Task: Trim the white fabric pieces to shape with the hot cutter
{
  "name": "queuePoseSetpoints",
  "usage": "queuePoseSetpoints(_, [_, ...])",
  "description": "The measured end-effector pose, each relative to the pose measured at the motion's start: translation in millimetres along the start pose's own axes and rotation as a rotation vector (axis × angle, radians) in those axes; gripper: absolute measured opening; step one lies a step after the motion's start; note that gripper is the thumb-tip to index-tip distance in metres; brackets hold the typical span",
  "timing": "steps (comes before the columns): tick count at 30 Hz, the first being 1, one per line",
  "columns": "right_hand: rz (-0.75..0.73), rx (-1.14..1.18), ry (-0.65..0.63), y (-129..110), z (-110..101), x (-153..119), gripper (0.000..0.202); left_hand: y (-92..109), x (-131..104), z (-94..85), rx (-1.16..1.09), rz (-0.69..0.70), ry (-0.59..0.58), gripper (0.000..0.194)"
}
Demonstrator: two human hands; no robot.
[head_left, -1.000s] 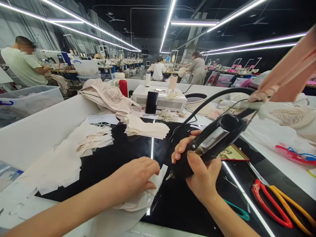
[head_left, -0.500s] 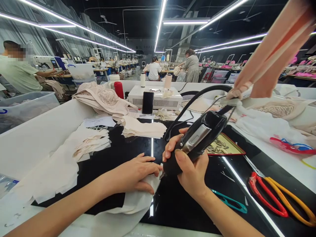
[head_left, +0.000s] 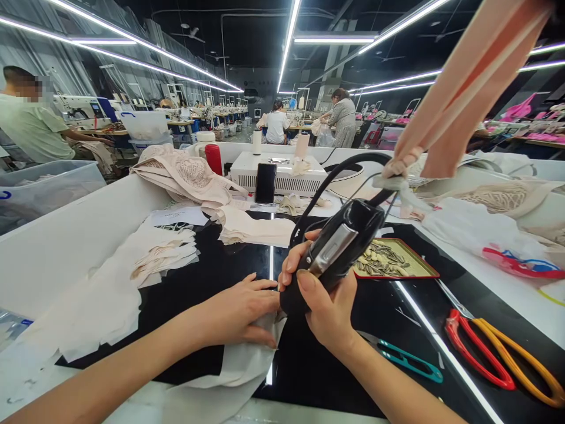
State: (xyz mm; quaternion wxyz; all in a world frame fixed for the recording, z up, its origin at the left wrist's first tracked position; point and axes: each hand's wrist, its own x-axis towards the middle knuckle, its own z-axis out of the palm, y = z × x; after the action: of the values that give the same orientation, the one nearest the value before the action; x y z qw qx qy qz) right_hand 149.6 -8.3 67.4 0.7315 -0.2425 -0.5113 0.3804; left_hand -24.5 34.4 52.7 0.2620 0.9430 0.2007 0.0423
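Note:
My right hand (head_left: 324,294) is wrapped round a black handheld tool (head_left: 339,241) with a metal plate on its side and a thick black cable. The tool's lower end is at the edge of a pale fabric piece (head_left: 247,359) on the black board (head_left: 309,365). My left hand (head_left: 241,312) lies with fingers spread on that fabric, its fingertips close to the tool's tip. A peach fabric strip (head_left: 463,88) is tied near the cable, above the tool. The exact contact point is hidden behind the tool.
Pale cut pieces (head_left: 110,288) lie left, a fabric stack (head_left: 256,227) behind. A phone (head_left: 265,182) leans on a white box (head_left: 291,171). A seed tray (head_left: 397,259), teal snips (head_left: 410,360) and scissors (head_left: 479,347) lie right. People work beyond.
My right hand and the tool have moved a little to the left, towards my left hand, along the fabric edge. The cable and peach strip have shifted left too. More of the seed tray shows.

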Motion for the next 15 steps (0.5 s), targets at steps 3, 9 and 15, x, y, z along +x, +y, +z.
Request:
queuePoseSetpoints(3, [-0.002, -0.010, 0.001, 0.5, 1.3, -0.5, 0.039, -0.5, -0.3, 0.2, 0.006, 0.017, 0.012, 0.053])
queuePoseSetpoints(9, [-0.001, 0.029, 0.015, -8.4, -2.5, 3.5, 0.040, 4.6, 1.4, -5.0, 0.002, -0.055, -0.062, 0.027])
queuePoseSetpoints(15, [-0.020, 0.004, 0.049, -13.7, -14.4, 7.4, 0.040, 6.1, 1.3, -8.0, 0.012, -0.087, -0.076, 0.018])
